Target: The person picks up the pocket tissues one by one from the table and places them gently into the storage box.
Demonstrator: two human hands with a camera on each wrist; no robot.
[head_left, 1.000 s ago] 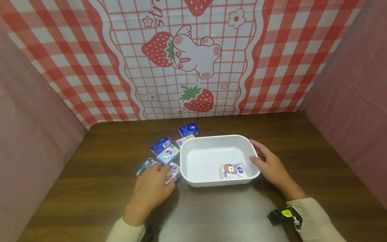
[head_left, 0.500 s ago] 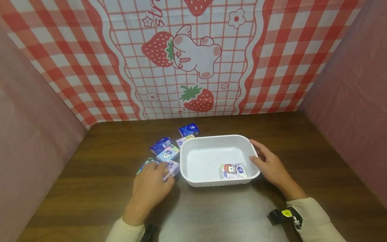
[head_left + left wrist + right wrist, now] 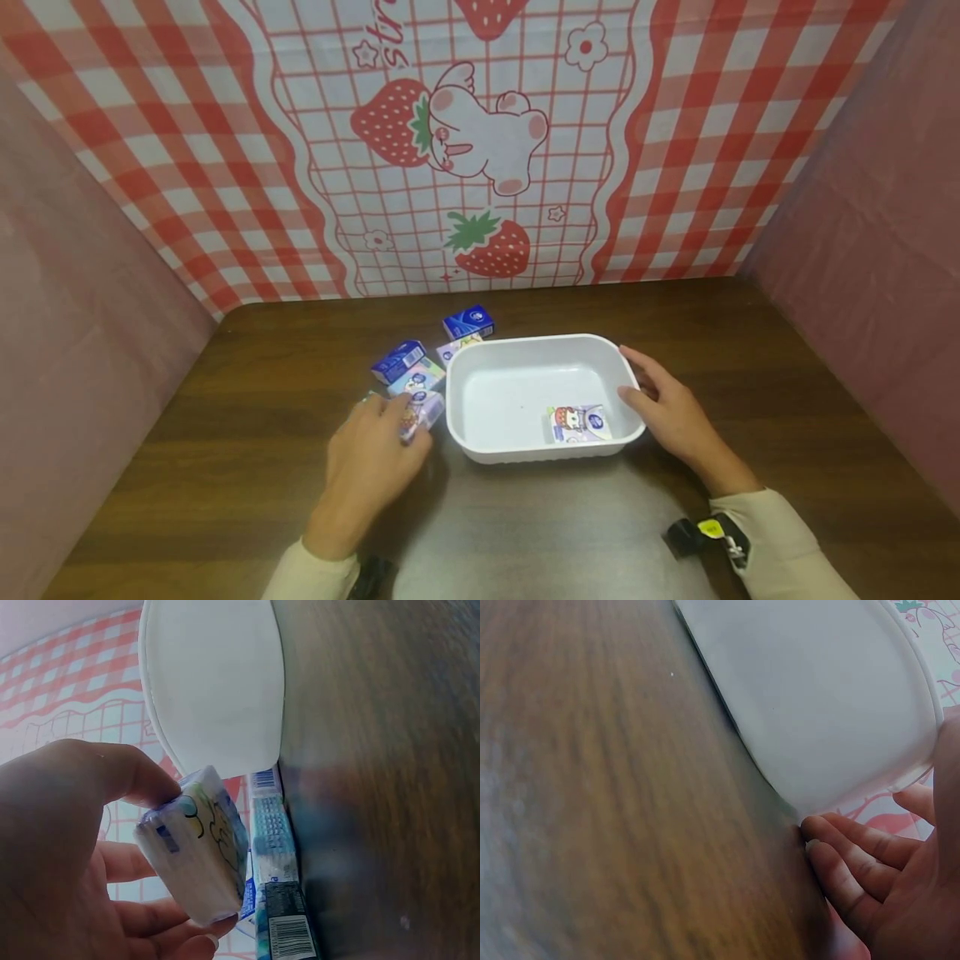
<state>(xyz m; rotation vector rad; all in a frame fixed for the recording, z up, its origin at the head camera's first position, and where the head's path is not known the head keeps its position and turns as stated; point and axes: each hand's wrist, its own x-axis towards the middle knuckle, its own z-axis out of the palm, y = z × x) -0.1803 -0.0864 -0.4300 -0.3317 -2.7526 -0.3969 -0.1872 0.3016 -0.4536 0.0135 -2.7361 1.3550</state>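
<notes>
My left hand pinches a small purple tissue pack between thumb and fingers. In the left wrist view that pack is tilted and held off the table. A white plastic basin stands just right of it. My right hand holds the basin's right end, thumb over the rim and fingers along the outer wall. Inside the basin lies a purple-and-white tissue pack with a cartoon figure. Beyond my left hand are a light blue tissue pack and a dark blue one.
Behind the basin's left corner lie another dark blue tissue pack and a partly hidden pale purple one. A black-ended pack with a barcode shows in the left wrist view. A strawberry-print cloth hangs behind the wooden table.
My left hand has picked up the purple tissue pack, raising and tilting it slightly leftward; it now partly covers the light blue pack. The right hand and basin have stayed still.
</notes>
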